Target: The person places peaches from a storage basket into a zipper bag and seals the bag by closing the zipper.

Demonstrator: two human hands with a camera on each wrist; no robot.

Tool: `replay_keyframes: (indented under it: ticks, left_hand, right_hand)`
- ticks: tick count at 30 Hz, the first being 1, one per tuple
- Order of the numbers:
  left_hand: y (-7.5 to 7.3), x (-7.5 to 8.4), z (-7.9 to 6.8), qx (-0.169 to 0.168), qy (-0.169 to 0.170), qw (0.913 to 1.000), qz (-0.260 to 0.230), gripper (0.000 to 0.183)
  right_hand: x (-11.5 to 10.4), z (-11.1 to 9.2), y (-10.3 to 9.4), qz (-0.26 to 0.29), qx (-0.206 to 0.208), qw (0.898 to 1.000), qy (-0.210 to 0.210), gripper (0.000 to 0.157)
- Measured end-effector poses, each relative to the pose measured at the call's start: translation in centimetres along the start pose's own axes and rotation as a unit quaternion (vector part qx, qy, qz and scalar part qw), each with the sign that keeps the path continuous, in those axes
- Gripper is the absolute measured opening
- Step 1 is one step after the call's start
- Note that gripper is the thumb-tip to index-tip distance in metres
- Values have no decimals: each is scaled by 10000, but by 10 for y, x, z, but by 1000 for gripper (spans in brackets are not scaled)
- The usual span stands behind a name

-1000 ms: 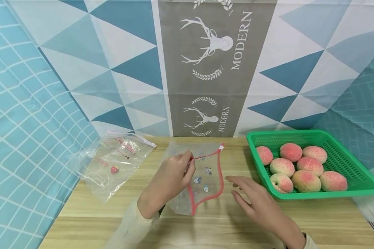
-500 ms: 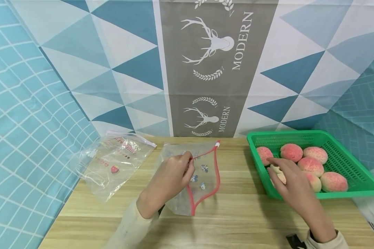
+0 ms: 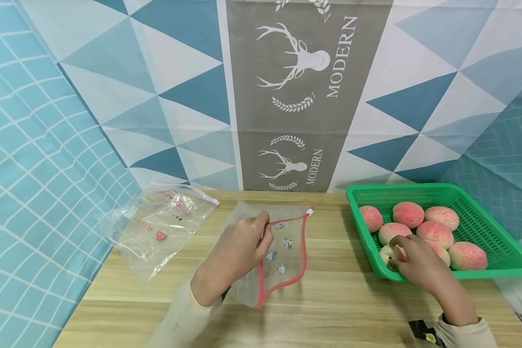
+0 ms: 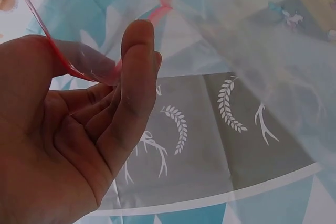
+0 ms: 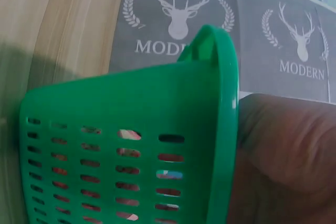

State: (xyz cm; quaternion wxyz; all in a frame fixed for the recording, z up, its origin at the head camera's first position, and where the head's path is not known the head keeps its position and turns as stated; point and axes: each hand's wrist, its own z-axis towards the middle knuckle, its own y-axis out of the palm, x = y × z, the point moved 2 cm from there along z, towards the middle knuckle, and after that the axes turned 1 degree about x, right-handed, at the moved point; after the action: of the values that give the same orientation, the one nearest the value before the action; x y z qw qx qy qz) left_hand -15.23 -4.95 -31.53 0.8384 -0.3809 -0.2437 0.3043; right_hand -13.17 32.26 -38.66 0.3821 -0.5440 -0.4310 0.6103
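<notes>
My left hand (image 3: 237, 249) pinches one edge of a clear zipper bag (image 3: 289, 251) with red trim and small cartoon prints. The bag's mouth gapes toward the right. In the left wrist view, thumb and fingers of the left hand (image 4: 79, 129) hold the red strip of the bag (image 4: 252, 40). My right hand (image 3: 424, 266) reaches over the near rim of a green basket (image 3: 500, 274), its fingers and thumb curled about the near-left peach (image 3: 385, 252). It partly covers another peach beside that one. The basket wall (image 5: 121, 95) hides its fingertips in the right wrist view.
Several more pink peaches (image 3: 467, 256) lie in the basket. A second clear zipper bag (image 3: 169, 224) with a strawberry print lies flat at the left of the wooden table (image 3: 322, 309). A patterned cloth (image 3: 282, 116) hangs behind the table.
My right hand has moved right from beside the bag to the basket and lowered onto the near-left peach, its fingers curling. The left hand keeps its hold; the bag's mouth has shifted slightly.
</notes>
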Motion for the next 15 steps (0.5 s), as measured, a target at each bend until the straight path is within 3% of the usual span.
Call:
replay_keyframes:
  ticks: [9,15]
  left_hand:
    - [-1,-1,-1,-99,-47,9999,86,16]
    - [-1,-1,-1,-203,-135,9996,114,16]
  right_hand:
    - [14,4,3,253,-673,9940,820,50]
    - [16,4,7,239,-856,9913,972,52]
